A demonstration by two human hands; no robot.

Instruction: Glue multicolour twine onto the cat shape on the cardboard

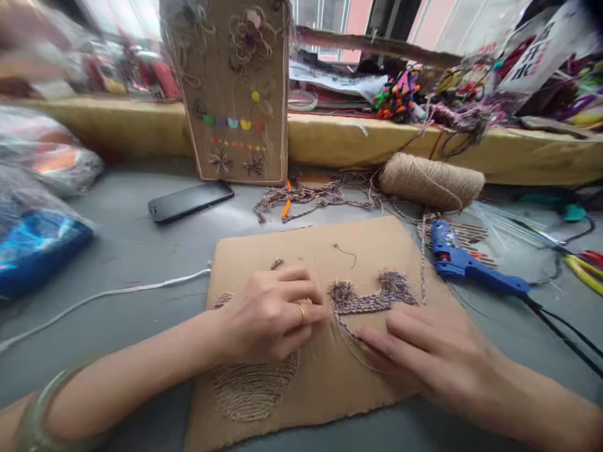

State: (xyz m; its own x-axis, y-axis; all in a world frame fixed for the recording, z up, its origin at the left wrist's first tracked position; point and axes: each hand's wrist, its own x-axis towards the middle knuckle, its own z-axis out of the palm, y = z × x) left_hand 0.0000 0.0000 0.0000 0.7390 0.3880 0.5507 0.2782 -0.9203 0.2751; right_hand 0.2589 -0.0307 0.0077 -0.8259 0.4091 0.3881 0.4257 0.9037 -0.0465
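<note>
A brown cardboard sheet lies flat on the grey table in front of me. Glued onto it are a jute coil patch at the lower left and a curved band of mottled purple-brown twine in the middle. My left hand, with a ring on one finger, rests on the cardboard with its fingers curled against the left end of that band. My right hand lies flat, its fingertips pressing the twine's lower curve onto the sheet. Neither hand lifts anything.
A blue glue gun with a black cord lies right of the sheet. A jute spool and loose twine lie behind it. A black phone, a decorated upright cardboard panel, a white cable and plastic bags are to the left.
</note>
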